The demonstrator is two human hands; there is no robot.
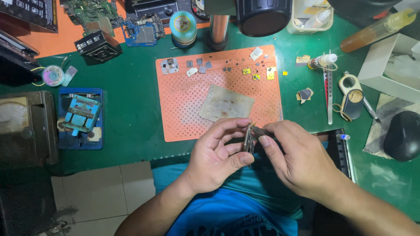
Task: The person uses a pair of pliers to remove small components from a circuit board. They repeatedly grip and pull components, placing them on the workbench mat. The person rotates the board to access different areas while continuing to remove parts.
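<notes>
Bench [131, 118] w/ dark green cover, front edge cut back at centre. Orange strip [52, 41] along back left. Floor [105, 192] below: pale square tiles, grey grout, shadowed at left. Light bright at bench centre, dim twd edges & lower left corner.

An electronics repair workshop: circuit boards [142, 30], orange perforated work mat [183, 113], loose chips [202, 69].

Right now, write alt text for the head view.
Two bare hands hold a small circuit board edge-on above a green bench: left hand pinching it, right hand working tweezers. Behind lies an orange perforated mat with tiny chips.
</notes>
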